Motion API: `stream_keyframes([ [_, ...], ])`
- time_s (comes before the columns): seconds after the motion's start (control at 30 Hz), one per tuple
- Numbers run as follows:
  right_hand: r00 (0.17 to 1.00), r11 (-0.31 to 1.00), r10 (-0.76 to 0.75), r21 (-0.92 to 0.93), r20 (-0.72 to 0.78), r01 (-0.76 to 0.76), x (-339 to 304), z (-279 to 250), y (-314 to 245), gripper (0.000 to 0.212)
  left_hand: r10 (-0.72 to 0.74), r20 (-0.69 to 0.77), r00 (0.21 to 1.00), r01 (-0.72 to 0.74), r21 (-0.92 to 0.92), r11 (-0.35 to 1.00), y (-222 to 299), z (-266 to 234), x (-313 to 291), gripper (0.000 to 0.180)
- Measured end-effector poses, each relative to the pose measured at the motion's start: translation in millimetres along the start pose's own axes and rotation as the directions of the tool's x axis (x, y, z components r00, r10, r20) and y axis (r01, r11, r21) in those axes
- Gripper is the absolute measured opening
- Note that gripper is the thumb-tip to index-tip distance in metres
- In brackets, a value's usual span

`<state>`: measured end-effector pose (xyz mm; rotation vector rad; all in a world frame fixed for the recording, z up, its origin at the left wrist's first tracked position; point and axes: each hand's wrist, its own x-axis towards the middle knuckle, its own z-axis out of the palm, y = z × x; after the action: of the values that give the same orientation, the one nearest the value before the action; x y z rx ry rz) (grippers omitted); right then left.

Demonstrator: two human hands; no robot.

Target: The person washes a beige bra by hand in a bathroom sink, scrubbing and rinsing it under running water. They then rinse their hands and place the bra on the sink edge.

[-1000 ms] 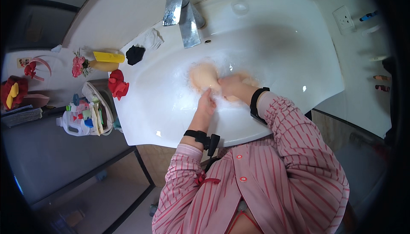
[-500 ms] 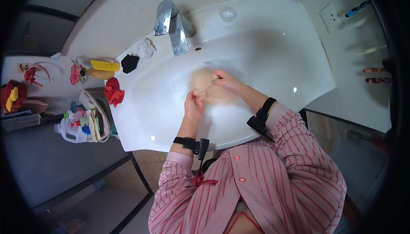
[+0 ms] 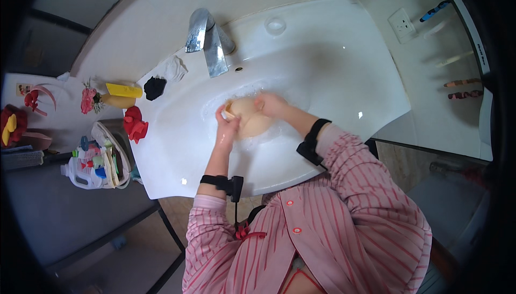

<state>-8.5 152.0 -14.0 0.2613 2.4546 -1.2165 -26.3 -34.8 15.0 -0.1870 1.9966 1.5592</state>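
Observation:
A wet beige bra (image 3: 253, 124) with rounded, moulded cups lies partly in the soapy water of the white washbasin (image 3: 177, 133). My left hand (image 3: 227, 126) is closed on the bra's left edge, thumb and fingers pinching a folded part of it. On the other side my right hand (image 3: 270, 104) grips the upper right of the bra; its fingers are slightly blurred. Suds surround the fabric. Above and to the left stands the metal faucet (image 3: 209, 41), and I see no water stream from it.
A small clear round dish (image 3: 275, 26) sits on the basin's back ledge. Along the left rim lie a white cloth (image 3: 174, 69), a black cloth (image 3: 154, 88) and a red cloth (image 3: 135, 124). Left of the basin are a yellow tube (image 3: 124, 90) and a basket (image 3: 114, 143) of bottles.
My left hand has moved up and left along the bra, lifting its left edge into a fold. My right hand stays at its upper right. The whole view has shifted slightly.

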Motion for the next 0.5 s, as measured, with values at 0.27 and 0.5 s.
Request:
stream_keyframes([
  [0.27,0.994,0.946,0.015,-0.322,0.11,0.021,1,54,37,0.018,0.051,0.136,0.989,-0.107,0.449,0.887,-106,27,41,0.06],
  [0.5,0.994,0.943,-0.054,0.324,-0.09,0.081,8,21,28,0.024,0.012,0.002,1.0,-0.012,-0.142,0.99,-58,21,14,0.042],
])
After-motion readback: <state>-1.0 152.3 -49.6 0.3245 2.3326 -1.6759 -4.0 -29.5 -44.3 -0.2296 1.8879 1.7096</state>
